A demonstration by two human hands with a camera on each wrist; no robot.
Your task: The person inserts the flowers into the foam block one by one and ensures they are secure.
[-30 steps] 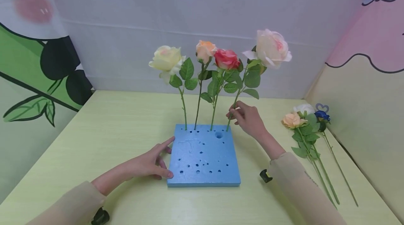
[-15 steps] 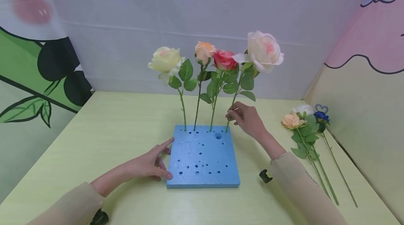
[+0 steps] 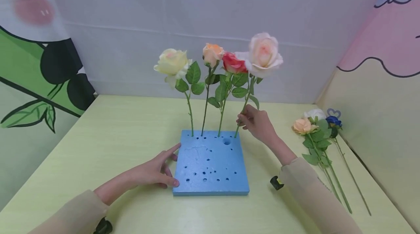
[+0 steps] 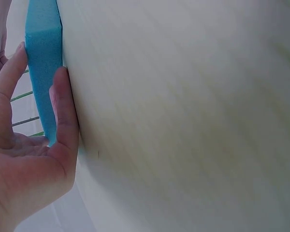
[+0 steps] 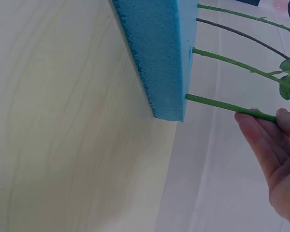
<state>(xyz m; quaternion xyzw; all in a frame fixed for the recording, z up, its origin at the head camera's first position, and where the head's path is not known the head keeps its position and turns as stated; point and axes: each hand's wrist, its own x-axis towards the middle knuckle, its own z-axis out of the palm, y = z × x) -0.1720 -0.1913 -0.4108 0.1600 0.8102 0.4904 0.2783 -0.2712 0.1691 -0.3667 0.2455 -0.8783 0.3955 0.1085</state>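
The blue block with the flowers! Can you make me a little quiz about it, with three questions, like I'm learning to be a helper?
1. Count: how many slender flower stems meet the flat blue foam block?
2. True or false: the person's left hand is pinching one of the stems.
3. Which flower is the right hand holding, and by what part?

Key:
1. Four.
2. False; it touches the block's left side.
3. The large pale pink rose, by its green stem.
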